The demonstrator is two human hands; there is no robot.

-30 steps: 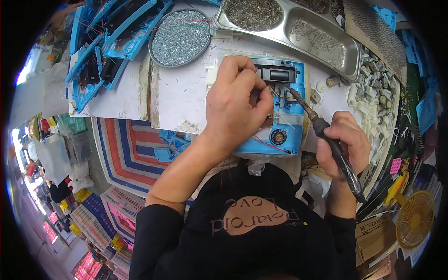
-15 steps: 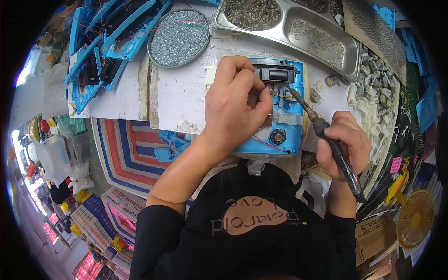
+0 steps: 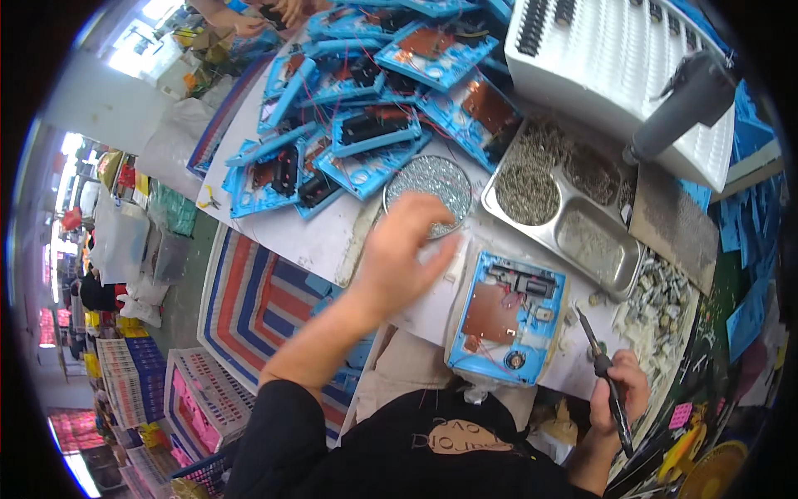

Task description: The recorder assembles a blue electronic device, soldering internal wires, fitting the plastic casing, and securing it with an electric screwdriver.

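My left hand (image 3: 401, 254) reaches over the near edge of a round dish of small silver screws (image 3: 436, 185). Its thumb stands apart from the fingers, nothing shows between them, and the hand is slightly blurred. In my right hand (image 3: 619, 391) is a soldering iron (image 3: 613, 384), its tip pointing up and away from me. Between the two hands lies an opened blue plastic housing (image 3: 482, 361). Inside it are a brown circuit board (image 3: 492, 314), a black part at the top, a small round speaker (image 3: 514, 360) and thin wires.
Many blue housings (image 3: 376, 129) with wires are heaped at the far left. Beyond the dish stands a compartmented metal tray (image 3: 573, 218) of small metal parts. A white ribbed foam block (image 3: 582, 66) and a grey tool (image 3: 686, 104) are behind it. Another person's hands (image 3: 241, 21) appear far left.
My left hand has left the blue housing and moved to the screw dish. The soldering iron has drawn back from the housing. My view has shifted, showing more of the far table.
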